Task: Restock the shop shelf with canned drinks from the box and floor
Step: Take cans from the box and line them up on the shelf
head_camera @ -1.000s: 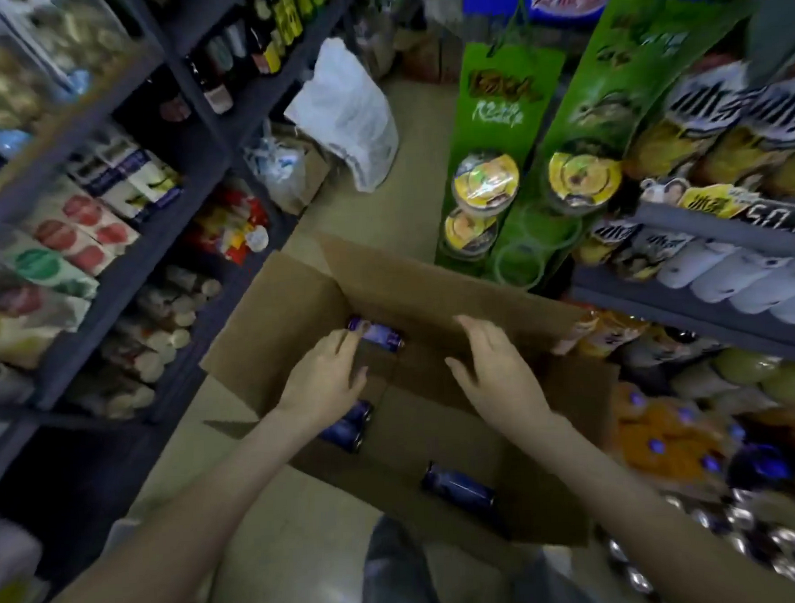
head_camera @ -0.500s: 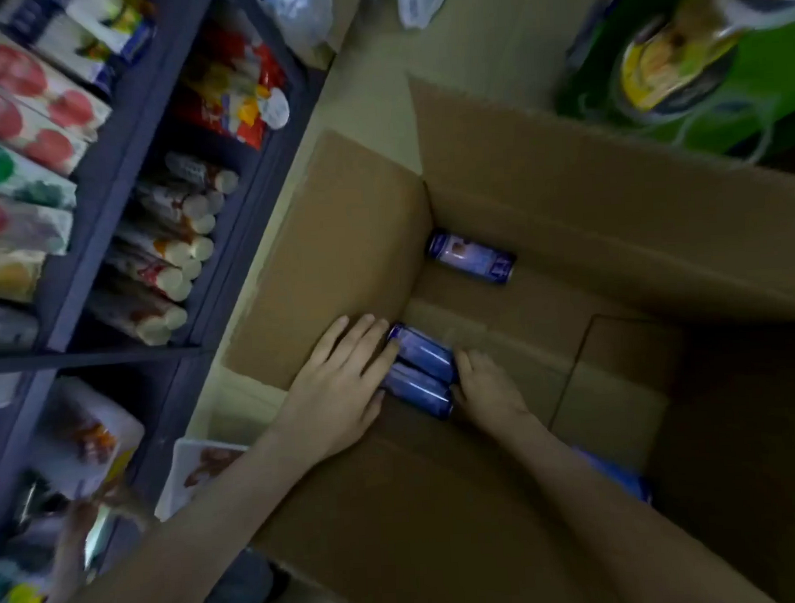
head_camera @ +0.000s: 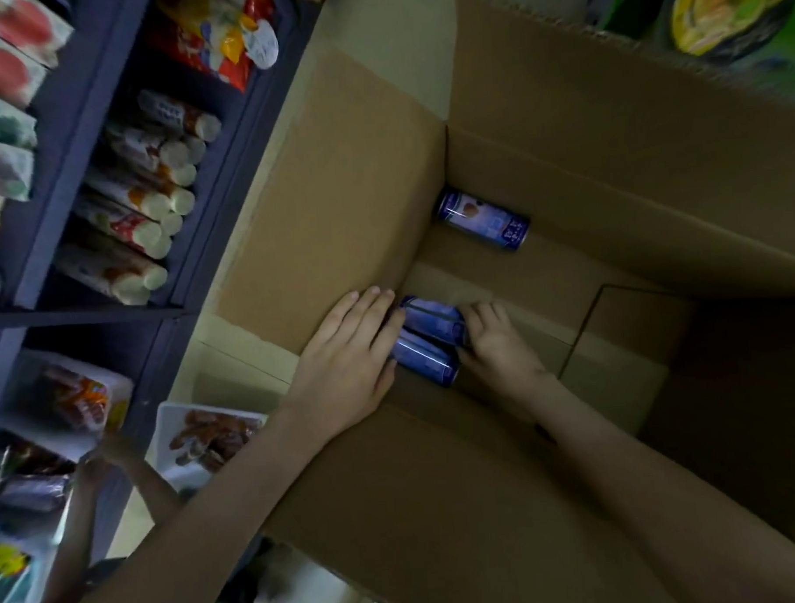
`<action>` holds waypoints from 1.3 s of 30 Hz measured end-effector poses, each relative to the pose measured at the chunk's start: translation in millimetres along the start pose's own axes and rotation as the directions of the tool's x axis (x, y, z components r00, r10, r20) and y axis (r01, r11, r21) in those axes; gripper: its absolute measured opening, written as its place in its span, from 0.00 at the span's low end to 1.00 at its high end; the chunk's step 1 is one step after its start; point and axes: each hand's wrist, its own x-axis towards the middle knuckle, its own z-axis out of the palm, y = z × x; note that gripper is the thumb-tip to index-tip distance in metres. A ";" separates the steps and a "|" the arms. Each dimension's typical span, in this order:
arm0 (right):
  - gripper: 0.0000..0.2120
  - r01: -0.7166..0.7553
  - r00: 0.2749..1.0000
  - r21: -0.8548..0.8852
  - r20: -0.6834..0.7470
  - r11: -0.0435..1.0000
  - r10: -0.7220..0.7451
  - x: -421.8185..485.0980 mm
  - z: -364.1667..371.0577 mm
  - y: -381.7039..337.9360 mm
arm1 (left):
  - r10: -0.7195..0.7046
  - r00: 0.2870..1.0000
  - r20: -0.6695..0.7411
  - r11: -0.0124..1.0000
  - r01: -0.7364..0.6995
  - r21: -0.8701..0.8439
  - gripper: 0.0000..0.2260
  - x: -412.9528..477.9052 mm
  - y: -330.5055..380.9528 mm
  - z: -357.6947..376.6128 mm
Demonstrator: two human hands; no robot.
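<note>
An open cardboard box (head_camera: 336, 203) fills the middle of the head view. Two blue cans (head_camera: 433, 327) lie on their sides next to each other on its bottom, near the left wall. My left hand (head_camera: 348, 358) lies with straight fingers against their left ends. On the other side, my right hand (head_camera: 497, 342) curls its fingers round their right ends. A third blue can (head_camera: 483, 220) lies alone in the far left corner of the box, apart from both hands.
A dark blue shelf unit (head_camera: 82, 110) with snack packs and wrapped rolls (head_camera: 154, 189) stands close on the left. Another person's hand (head_camera: 97, 460) reaches at its lowest level. A green display with yellow-lidded tubs (head_camera: 720, 9) rises behind the box.
My view has dropped close over the box. Both hands went down from above the box onto the two cans and now bracket them from either end.
</note>
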 end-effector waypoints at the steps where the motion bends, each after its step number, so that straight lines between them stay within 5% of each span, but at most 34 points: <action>1: 0.27 0.035 0.999 -0.039 -0.010 0.999 -0.035 -7.2 -9.6 -2.8 | 0.000 1.000 0.014 1.000 0.000 -0.001 0.23 0.9 2.3 -1.8; 6: 0.30 0.129 0.980 -0.159 -0.128 0.979 -0.150 -45.4 -54.1 -6.7 | 0.042 0.994 0.103 0.997 -0.034 -0.075 0.29 12.9 20.0 -16.8; 15: 0.30 0.203 0.912 -0.111 -0.339 0.973 -0.230 -90.0 -93.4 -2.7 | 0.220 0.958 0.186 0.967 -0.189 -0.168 0.37 88.6 63.3 -50.7; 18: 0.32 0.180 0.902 -0.063 -0.389 0.982 -0.190 -104.0 -93.1 13.4 | 0.252 0.945 0.209 0.948 -0.198 -0.248 0.32 108.6 89.5 -49.5; 22: 0.40 0.002 0.922 0.115 -0.384 0.993 0.043 -126.5 -76.0 44.3 | 0.250 0.941 0.228 0.953 -0.198 -0.228 0.31 118.5 118.6 -36.5; 24: 0.42 -0.201 0.929 0.152 -0.285 0.968 0.238 -136.9 -60.6 60.0 | 0.262 0.930 0.256 0.958 -0.220 -0.181 0.32 119.7 129.4 -30.6; 27: 0.43 -0.469 0.882 0.055 0.082 0.881 0.464 -153.8 -28.7 83.8 | 0.297 0.908 0.294 0.955 -0.287 -0.076 0.31 118.7 135.0 -21.9; 30: 0.42 -0.420 0.871 -0.095 0.237 0.902 0.430 -163.1 0.0 93.8 | 0.262 0.906 0.333 0.963 -0.269 -0.025 0.30 115.6 130.8 -14.8; 39: 0.40 -0.145 0.940 -0.278 0.261 0.949 0.220 -140.0 10.1 115.2 | 0.126 0.896 0.426 0.988 -0.154 0.030 0.31 101.5 106.8 4.1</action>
